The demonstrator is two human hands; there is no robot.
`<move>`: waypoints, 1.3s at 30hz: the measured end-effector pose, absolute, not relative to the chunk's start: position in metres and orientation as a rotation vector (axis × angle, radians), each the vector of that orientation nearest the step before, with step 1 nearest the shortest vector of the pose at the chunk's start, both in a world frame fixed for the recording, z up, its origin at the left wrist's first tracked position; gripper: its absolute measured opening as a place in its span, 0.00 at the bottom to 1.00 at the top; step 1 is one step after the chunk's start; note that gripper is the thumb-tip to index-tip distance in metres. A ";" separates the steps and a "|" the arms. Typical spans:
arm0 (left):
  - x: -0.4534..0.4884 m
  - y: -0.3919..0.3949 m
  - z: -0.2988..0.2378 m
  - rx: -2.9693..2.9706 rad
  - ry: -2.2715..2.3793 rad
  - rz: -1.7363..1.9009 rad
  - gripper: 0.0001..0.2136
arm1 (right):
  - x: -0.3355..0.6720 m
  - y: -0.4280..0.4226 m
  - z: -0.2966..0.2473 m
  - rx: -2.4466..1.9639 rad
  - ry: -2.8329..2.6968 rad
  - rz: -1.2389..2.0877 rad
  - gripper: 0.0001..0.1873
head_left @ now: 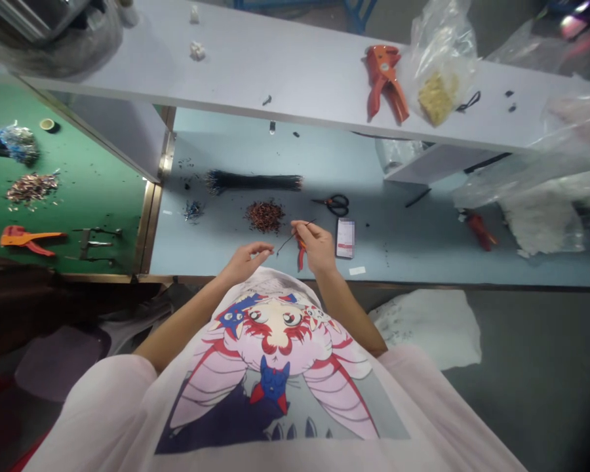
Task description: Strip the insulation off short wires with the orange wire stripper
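Note:
A thin black wire (pixel 286 242) is pinched in my right hand (pixel 315 246), slanting down toward the left. Its lower end lies just beside the fingertips of my left hand (pixel 250 259). The left thumb and fingers are pressed together; whether they hold anything is too small to tell. Partly hidden by my right hand, a red-handled tool (pixel 301 257) lies on the blue table. Beyond my hands is a heap of small copper-coloured pieces (pixel 265 216). Behind it lies a long bundle of black wires (pixel 255 181) with bare copper-coloured ends.
Black-handled scissors (pixel 338 204) and a phone (pixel 345 237) lie to the right. Blue and silvery scraps (pixel 193 210) are at left. The raised white shelf (pixel 295 65) bears a red wire stripper (pixel 386 82) and plastic bags. An orange-handled tool (pixel 32 239) rests on the green mat (pixel 93 190).

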State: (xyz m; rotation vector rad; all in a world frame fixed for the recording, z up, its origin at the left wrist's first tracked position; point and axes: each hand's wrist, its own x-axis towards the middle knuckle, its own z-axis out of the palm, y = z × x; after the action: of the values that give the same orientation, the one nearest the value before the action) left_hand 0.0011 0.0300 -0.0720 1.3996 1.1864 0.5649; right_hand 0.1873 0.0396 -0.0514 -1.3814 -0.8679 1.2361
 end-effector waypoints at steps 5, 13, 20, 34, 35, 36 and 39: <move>0.010 0.033 -0.060 1.436 1.296 0.670 0.10 | 0.179 0.038 -0.049 -1.368 -0.886 1.299 0.13; 0.015 0.028 -0.055 1.017 1.018 0.584 0.13 | 0.185 0.038 -0.043 -1.313 -0.908 1.344 0.15; 0.013 0.028 -0.039 0.947 0.988 0.648 0.13 | 0.183 0.027 -0.026 -1.267 -1.369 1.384 0.08; 0.015 0.033 -0.025 1.030 1.020 0.544 0.10 | 0.175 0.024 -0.014 -1.260 -1.527 1.073 0.09; 0.015 0.034 -0.025 1.041 1.014 0.554 0.10 | 0.173 0.023 -0.013 -1.265 -1.557 0.996 0.09; 0.015 0.035 -0.025 1.045 1.004 0.571 0.10 | 0.172 0.023 -0.012 -1.268 -1.568 0.937 0.08; 0.015 0.037 -0.027 1.065 0.986 0.653 0.11 | 0.172 0.024 -0.011 -1.266 -1.529 0.900 0.06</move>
State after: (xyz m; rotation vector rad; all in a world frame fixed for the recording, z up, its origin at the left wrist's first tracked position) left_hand 0.0147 0.0374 -0.0270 1.0654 0.9864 0.6528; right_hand 0.1718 0.0235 -0.0110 -1.2661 -1.5291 0.9001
